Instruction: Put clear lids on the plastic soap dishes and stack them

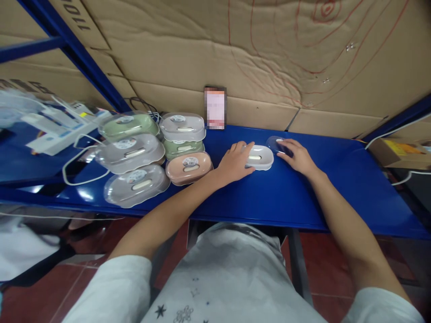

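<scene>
A pale grey soap dish (264, 158) with a cream slot-shaped piece in its middle rests on the blue table. My left hand (236, 162) grips its left end, thumb at the near side and fingers over the far side. Just right of the dish, my right hand (298, 154) has its thumb and fingers closed round a clear plastic lid (273, 142), which is apart from the dish. Part of the lid is hidden behind the fingers. To the left are several lidded soap dishes, among them a peach one (202, 168), a green one (141, 124) and a grey one (148, 185).
A phone-like screen (215, 108) leans on the cardboard wall (175, 49) behind the blue table (269, 199). White power strips (50, 139) and cables lie at the left. A blue metal post (81, 58) rises there. An open carton (397, 153) stands at the far right.
</scene>
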A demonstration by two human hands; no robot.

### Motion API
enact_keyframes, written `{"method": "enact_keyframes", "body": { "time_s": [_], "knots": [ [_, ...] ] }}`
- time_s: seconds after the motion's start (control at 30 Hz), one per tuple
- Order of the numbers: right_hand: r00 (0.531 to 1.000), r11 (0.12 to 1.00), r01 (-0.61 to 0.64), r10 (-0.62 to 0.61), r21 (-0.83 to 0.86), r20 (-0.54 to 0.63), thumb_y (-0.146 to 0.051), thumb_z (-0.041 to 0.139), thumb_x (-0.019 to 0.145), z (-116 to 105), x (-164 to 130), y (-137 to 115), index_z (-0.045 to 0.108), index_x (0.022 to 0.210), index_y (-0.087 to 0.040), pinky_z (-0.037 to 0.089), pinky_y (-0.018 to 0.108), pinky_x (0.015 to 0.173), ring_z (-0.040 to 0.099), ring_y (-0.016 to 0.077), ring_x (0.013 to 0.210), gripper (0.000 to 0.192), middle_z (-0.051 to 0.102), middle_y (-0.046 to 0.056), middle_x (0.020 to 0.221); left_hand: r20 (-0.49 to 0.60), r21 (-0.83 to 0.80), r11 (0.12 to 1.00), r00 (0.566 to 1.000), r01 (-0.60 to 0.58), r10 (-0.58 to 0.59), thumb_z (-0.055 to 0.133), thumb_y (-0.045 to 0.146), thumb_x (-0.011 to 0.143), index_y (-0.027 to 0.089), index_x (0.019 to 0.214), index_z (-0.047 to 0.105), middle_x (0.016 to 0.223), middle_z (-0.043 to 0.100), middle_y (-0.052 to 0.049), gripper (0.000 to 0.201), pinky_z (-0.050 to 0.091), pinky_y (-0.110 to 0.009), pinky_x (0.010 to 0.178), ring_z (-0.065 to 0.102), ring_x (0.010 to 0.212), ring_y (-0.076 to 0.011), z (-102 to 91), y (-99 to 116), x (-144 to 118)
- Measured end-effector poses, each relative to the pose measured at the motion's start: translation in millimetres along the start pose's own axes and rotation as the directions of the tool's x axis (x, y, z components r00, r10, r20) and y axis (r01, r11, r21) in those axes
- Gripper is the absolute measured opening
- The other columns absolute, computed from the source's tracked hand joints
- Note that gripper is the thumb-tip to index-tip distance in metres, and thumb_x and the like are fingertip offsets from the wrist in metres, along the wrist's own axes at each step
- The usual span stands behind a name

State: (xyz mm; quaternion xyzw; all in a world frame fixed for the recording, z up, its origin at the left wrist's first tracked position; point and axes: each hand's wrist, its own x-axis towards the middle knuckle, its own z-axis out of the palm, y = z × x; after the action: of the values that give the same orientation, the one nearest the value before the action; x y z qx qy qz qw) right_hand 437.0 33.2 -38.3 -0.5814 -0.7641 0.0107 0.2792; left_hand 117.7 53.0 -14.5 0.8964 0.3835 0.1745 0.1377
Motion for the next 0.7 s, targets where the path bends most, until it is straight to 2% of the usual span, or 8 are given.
{"method": "enact_keyframes", "body": {
  "time_s": [0.13, 0.23, 0.33, 0.43, 0.53, 0.6, 0.7],
  "knots": [
    [0.999, 0.998, 0.036, -0.034, 0.049, -0.043, -0.055, 0.041, 0.110, 1.6, 1.5, -27.6, 0.071, 0.140, -0.030, 0.053, 0.057, 0.118, 0.068, 0.0307, 0.133, 0.049, 0.074, 0.010, 0.138, -0.017, -0.069, 0.996, 0.998, 0.061, -0.063, 0.085, 0.037, 0.086, 0.019, 0.171, 0.020, 0.170, 0.028, -0.025, 0.109, 0.046, -0.058, 0.119, 0.043, 0.151, -0.0429, 5.4, -4.4, 3.4],
    [0.996, 0.997, 0.065, -0.062, 0.031, -0.071, -0.051, 0.041, 0.111, 3.0, 1.4, -44.2, 0.069, 0.143, -0.029, 0.050, 0.056, 0.120, 0.064, 0.0310, 0.138, 0.047, 0.071, 0.011, 0.144, 0.008, -0.097, 0.992, 0.997, 0.079, -0.079, 0.087, 0.037, 0.085, 0.018, 0.172, 0.018, 0.166, 0.035, -0.024, 0.112, 0.045, -0.057, 0.121, 0.043, 0.150, -0.0415, 4.6, -3.2, 4.0],
    [0.996, 0.994, 0.078, -0.081, -0.073, -0.028, -0.044, 0.041, 0.111, 8.2, 0.2, -48.2, 0.062, 0.152, -0.027, 0.043, 0.062, 0.125, 0.053, 0.0336, 0.152, 0.048, 0.062, 0.013, 0.157, 0.028, -0.077, 0.995, 0.997, 0.070, -0.068, 0.084, 0.040, 0.089, 0.017, 0.167, 0.032, 0.157, 0.047, -0.021, 0.096, 0.045, -0.057, 0.121, 0.046, 0.147, -0.0405, 1.5, -0.6, 1.8],
    [0.995, 0.989, 0.068, -0.057, -0.130, 0.087, -0.029, 0.037, 0.109, 17.0, 1.2, -38.5, 0.052, 0.160, -0.027, 0.038, 0.068, 0.125, 0.043, 0.0341, 0.159, 0.053, 0.052, 0.012, 0.167, 0.041, -0.053, 0.996, 0.997, 0.069, -0.066, 0.083, 0.042, 0.089, 0.016, 0.150, 0.055, 0.156, 0.047, -0.022, 0.072, 0.049, -0.059, 0.116, 0.051, 0.142, -0.0425, -0.7, 0.0, -2.5],
    [0.984, 0.994, 0.066, -0.051, -0.084, 0.171, -0.017, 0.040, 0.101, 26.3, 6.1, -25.9, 0.045, 0.165, -0.029, 0.031, 0.074, 0.127, 0.033, 0.0341, 0.165, 0.066, 0.039, 0.011, 0.176, 0.054, -0.043, 0.998, 0.997, 0.053, -0.051, 0.084, 0.044, 0.088, 0.015, 0.141, 0.062, 0.158, 0.045, -0.023, 0.063, 0.051, -0.059, 0.114, 0.052, 0.141, -0.0434, 0.1, -2.4, -3.7],
    [0.982, 0.997, 0.064, -0.055, -0.047, 0.182, -0.016, 0.044, 0.098, 30.7, 10.3, -21.1, 0.044, 0.166, -0.030, 0.030, 0.075, 0.127, 0.032, 0.0352, 0.165, 0.070, 0.037, 0.010, 0.177, 0.049, -0.042, 0.999, 0.998, 0.035, -0.033, 0.087, 0.048, 0.085, 0.018, 0.151, 0.055, 0.165, 0.038, -0.023, 0.079, 0.047, -0.060, 0.119, 0.043, 0.151, -0.0453, 2.3, -5.1, -0.2],
    [0.983, 0.998, 0.069, -0.067, -0.010, 0.170, -0.019, 0.048, 0.097, 30.7, 13.8, -19.7, 0.047, 0.164, -0.028, 0.036, 0.074, 0.125, 0.039, 0.0369, 0.162, 0.067, 0.042, 0.012, 0.174, 0.050, -0.023, 0.999, 0.998, 0.040, -0.038, 0.089, 0.062, 0.081, 0.021, 0.167, 0.035, 0.176, 0.023, -0.025, 0.110, 0.031, -0.068, 0.127, 0.021, 0.164, -0.0495, 6.2, -7.6, 9.3]
  ]
}}
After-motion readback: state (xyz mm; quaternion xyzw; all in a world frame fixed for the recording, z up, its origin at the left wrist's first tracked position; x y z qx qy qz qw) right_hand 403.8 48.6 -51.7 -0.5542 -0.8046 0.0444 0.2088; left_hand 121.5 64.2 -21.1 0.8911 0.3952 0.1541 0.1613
